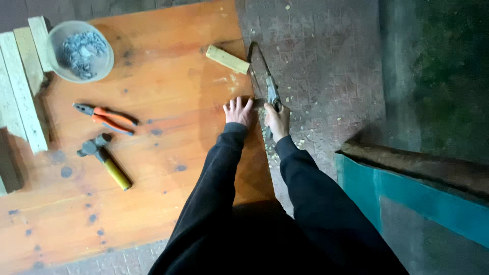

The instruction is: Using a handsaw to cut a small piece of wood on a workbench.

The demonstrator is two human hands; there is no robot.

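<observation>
My right hand (pixel 277 121) grips the handle of a hand saw (pixel 264 76) whose blade runs along the right edge of the orange wooden tabletop (pixel 153 153). Beside it, my left hand (pixel 239 111) lies flat with fingers spread, pressing on the tabletop at that edge. A short pale wood block (pixel 227 59) lies on the table just beyond the hands, its end touching the saw frame. What lies under my left palm is hidden.
A round bowl of nails (pixel 80 50) stands at the table's far left, beside pale wood slats (pixel 20 86). Orange-handled pliers (pixel 105 118) and a yellow-handled hammer (pixel 104 159) lie left of centre. Sawdust litters the tiled floor (pixel 326 76). A teal panel (pixel 407 198) stands at right.
</observation>
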